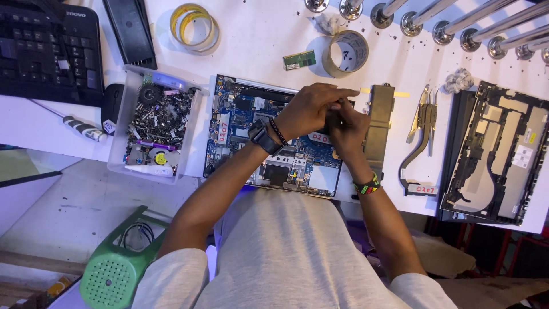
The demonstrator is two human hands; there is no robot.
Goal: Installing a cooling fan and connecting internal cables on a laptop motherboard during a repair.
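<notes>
- Left of the opened laptop base with its blue circuit board on the white desk, a clear plastic tray of loose screws and small parts sits close; an elbow could tip it.
- Over the board's right half, the left hand and right hand together pinch a small dark part; I judge it could slip or strain the board.
- Right of it lie a brass-coloured metal plate and a copper heat pipe, crowding that side.

A blue circuit board, green stool, black keyboard and yellow tape roll on a white table.
</notes>
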